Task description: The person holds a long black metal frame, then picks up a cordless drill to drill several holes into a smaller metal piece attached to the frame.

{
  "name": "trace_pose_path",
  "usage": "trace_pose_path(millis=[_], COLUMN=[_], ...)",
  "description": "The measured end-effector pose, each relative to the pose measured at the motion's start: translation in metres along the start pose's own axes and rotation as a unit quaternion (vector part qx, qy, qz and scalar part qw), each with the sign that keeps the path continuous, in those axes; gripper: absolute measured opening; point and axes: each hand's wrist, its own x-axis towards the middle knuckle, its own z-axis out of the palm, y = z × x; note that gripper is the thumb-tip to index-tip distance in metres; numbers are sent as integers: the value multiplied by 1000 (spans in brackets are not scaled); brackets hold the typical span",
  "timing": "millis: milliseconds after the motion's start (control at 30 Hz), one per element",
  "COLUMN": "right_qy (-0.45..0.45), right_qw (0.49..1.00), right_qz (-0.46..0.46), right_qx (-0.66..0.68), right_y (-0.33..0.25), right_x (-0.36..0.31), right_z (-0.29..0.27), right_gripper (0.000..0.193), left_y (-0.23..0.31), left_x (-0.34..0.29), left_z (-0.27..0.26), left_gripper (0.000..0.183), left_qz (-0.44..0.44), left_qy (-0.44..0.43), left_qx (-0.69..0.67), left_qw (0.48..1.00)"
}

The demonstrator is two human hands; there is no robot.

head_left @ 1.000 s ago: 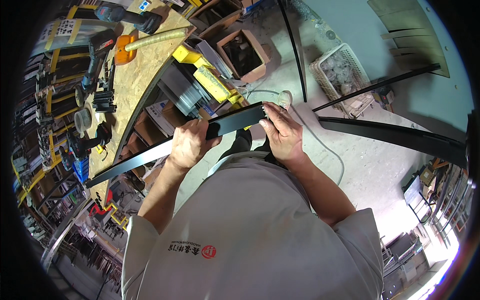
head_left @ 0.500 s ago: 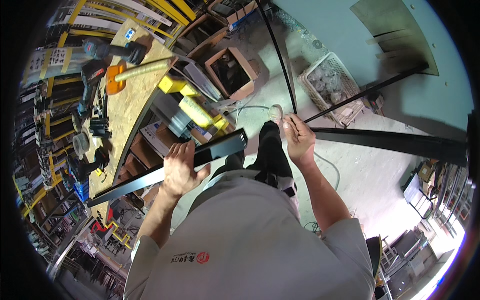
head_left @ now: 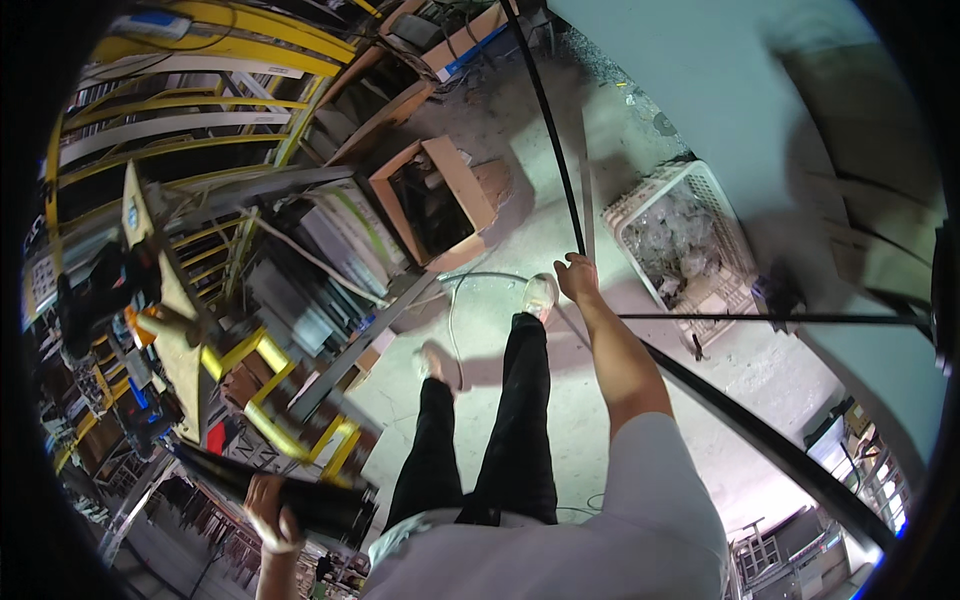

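My left hand [head_left: 268, 515], at the lower left, is closed around a wide black metal profile [head_left: 325, 508] slanting from the workbench side toward my waist. Higher up, near the middle, my right hand [head_left: 577, 275] is closed on the lower end of a long thin black bar [head_left: 545, 115] that runs up to the top of the view. Behind my right forearm a thicker black bar [head_left: 770, 435] slopes down to the right. Another thin black bar [head_left: 770, 318] extends rightward. How these bars join is hidden by my hand and arm.
A wooden-topped workbench [head_left: 175, 345] carrying power tools stands at the left, with yellow supports [head_left: 262, 400] beside it. An open cardboard box [head_left: 470, 195] and a white plastic basket [head_left: 735, 270] of clear wrapping lie on the floor. A cable [head_left: 453, 330] runs near my feet.
My left hand has moved down and left with the black profile. My right hand has shifted slightly up and left. The view has turned, and the thicker bar slopes more steeply.
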Motion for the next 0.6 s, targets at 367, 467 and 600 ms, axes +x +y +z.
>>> trace_pose_path(millis=[367,467,600], right_qy=[-20,-27,-140], right_qw=[994,992,978], right_qz=[103,116,141], right_qx=[-25,-41,-58], right_y=[53,69,77], right_x=[192,226,261], right_z=[86,105,115], right_gripper=[63,60,61], left_y=[10,10,11], left_x=[31,38,42], left_z=[12,13,11], left_gripper=[70,70,70], left_qz=[-53,-64,-75], left_qy=[-29,-32,-34], left_qx=[19,27,35], left_qw=[998,997,996])
